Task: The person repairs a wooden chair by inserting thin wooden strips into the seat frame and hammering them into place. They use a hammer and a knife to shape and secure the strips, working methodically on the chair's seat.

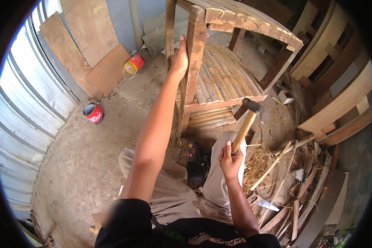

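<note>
Wrapped around the upright wooden post (193, 62) of a bamboo-slatted bench frame (225, 78), my left hand (180, 58) grips it near the top, arm stretched forward. Far to my left, a red tin can (93, 112) stands on the dirt floor (91, 165) beside the corrugated metal wall (25, 107), and another can (134, 65) lies on its side further back by leaning boards (93, 45). My right hand (230, 159) is closed tight on the wooden handle of a hammer (247, 122), its dark head raised near the bench's lower rail. Splintered wood scraps (293, 194) pile up to my right.
</note>
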Demonstrator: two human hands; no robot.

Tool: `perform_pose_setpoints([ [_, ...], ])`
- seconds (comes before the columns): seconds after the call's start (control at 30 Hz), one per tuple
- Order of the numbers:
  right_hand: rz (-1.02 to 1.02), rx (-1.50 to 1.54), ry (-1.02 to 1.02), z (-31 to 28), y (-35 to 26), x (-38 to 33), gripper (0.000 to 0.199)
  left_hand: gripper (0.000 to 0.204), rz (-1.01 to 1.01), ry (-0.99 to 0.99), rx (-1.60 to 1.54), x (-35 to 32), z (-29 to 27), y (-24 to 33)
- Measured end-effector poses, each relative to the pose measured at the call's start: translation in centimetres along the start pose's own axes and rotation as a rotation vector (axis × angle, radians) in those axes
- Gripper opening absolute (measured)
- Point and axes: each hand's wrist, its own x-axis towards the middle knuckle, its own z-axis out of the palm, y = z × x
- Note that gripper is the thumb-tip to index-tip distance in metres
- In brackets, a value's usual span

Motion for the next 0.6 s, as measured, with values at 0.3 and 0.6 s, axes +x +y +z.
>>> perform_pose_setpoints([
  [0.3, -0.098, -0.054, 0.388, 2.8, 4.1, 17.4, 0.042, 0.081, 0.178, 0.257, -0.012, 1.8, -0.5, -2.6],
  [0.6, 0.025, 0.142, 0.379, 7.3, 5.4, 21.3, 0.059, 0.069, 0.247, 0.129, -0.180, -0.8, 1.6, -0.8],
])
